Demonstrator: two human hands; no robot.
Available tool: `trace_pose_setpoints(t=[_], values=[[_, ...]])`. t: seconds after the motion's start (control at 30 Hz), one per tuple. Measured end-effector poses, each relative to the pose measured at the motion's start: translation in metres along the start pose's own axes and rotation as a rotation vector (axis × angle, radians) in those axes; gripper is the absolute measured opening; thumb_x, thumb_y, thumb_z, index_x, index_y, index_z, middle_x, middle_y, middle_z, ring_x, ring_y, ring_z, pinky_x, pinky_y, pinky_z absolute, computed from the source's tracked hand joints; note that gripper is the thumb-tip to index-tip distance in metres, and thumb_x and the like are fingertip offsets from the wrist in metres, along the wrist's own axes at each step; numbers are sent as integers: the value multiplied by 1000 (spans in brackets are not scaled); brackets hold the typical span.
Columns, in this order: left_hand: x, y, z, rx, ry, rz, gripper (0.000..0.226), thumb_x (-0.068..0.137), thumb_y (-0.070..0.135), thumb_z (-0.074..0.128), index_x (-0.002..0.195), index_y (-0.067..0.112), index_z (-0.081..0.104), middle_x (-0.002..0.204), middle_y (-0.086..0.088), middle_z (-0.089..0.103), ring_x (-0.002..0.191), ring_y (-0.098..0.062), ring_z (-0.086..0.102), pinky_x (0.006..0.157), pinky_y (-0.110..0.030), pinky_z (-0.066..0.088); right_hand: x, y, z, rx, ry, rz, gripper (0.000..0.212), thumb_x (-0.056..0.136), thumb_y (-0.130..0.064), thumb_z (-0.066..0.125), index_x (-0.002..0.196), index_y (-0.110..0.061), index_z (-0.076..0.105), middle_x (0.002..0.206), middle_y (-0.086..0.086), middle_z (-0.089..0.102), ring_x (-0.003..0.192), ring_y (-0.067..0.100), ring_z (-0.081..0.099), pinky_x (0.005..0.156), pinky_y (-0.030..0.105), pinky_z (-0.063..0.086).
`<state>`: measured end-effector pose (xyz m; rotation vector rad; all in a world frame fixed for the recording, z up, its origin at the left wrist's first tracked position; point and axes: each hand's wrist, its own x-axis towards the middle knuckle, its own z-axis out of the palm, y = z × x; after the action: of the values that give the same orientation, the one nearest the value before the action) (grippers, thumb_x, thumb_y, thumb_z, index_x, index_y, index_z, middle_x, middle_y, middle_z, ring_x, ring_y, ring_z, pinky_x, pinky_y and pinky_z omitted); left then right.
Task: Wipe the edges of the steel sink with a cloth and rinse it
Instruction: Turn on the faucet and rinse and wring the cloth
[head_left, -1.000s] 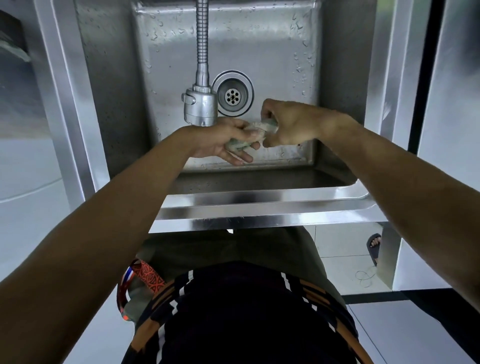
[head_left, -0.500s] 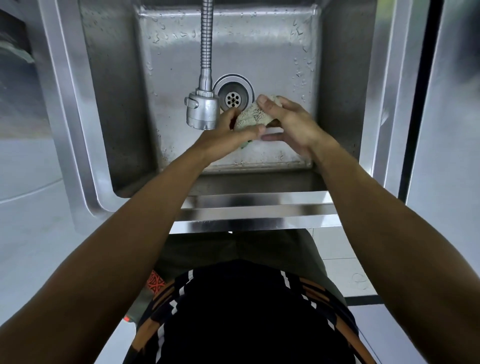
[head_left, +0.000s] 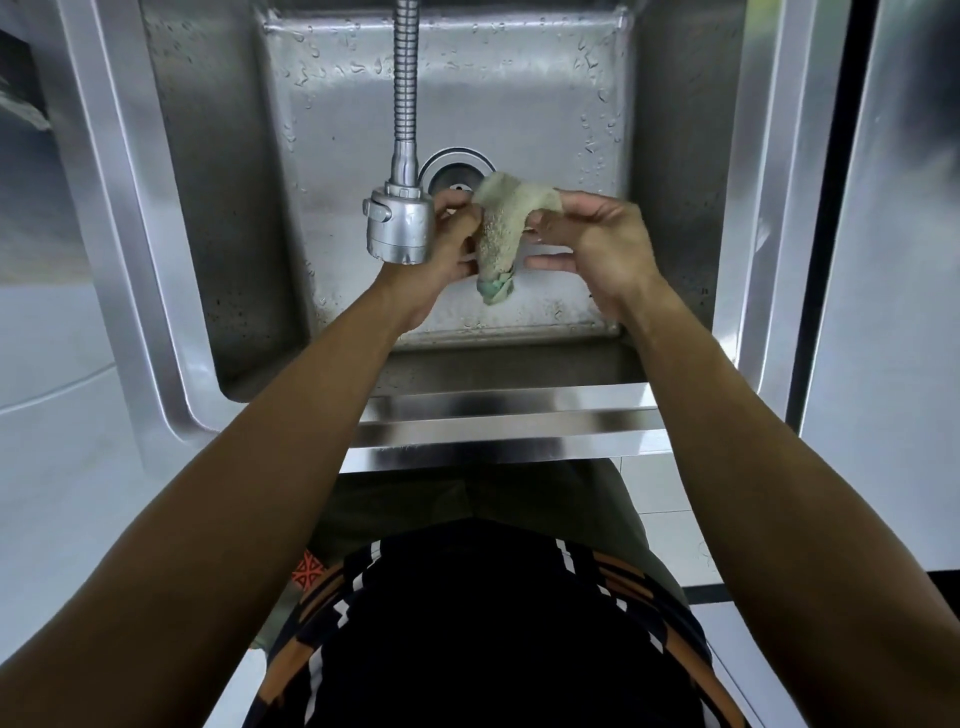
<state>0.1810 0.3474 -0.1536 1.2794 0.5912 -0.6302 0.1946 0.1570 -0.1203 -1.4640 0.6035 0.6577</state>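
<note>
A pale green cloth (head_left: 501, 228) hangs over the basin of the steel sink (head_left: 519, 421), held between both hands. My left hand (head_left: 447, 249) pinches its left side, just right of the faucet head. My right hand (head_left: 592, 244) grips its right upper corner with fingers curled. The cloth's darker green lower end dangles free above the wet sink floor. It partly hides the round drain (head_left: 457, 171).
A flexible steel faucet hose with a spray head (head_left: 400, 228) hangs into the basin beside my left hand. Water droplets cover the back wall. Steel counter runs along both sides; a dark vertical gap (head_left: 826, 208) lies to the right.
The cloth was bunched between my two hands; now it is spread and hanging longer. My right hand has shifted right, apart from the left.
</note>
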Motion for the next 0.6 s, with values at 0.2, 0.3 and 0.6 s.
trace_pose_setpoints(t=[0.2, 0.3, 0.6], values=[[-3, -4, 0, 144, 12, 121, 33, 94, 15, 67, 123, 31, 60, 102, 19, 66, 95, 3, 65, 81, -30, 60, -2, -1, -8, -310, 123, -61, 9, 89, -11, 70, 86, -8, 62, 79, 12, 59, 76, 20, 61, 80, 56, 58], [-7, -11, 3, 509, -97, 149, 29, 98, 33, 70, 126, 33, 64, 134, 7, 56, 118, -7, 61, 93, -16, 50, -4, -6, -11, -457, 20, -144, 8, 88, -14, 70, 94, -18, 66, 74, 16, 58, 70, 23, 59, 73, 58, 59], [-29, -4, -10, 1004, -121, 299, 34, 101, 51, 58, 126, 29, 53, 136, 10, 57, 124, -17, 57, 90, -32, 48, -26, -5, -27, -426, 54, -332, 22, 95, 1, 64, 104, -19, 60, 93, -1, 62, 78, 21, 68, 52, 41, 62]])
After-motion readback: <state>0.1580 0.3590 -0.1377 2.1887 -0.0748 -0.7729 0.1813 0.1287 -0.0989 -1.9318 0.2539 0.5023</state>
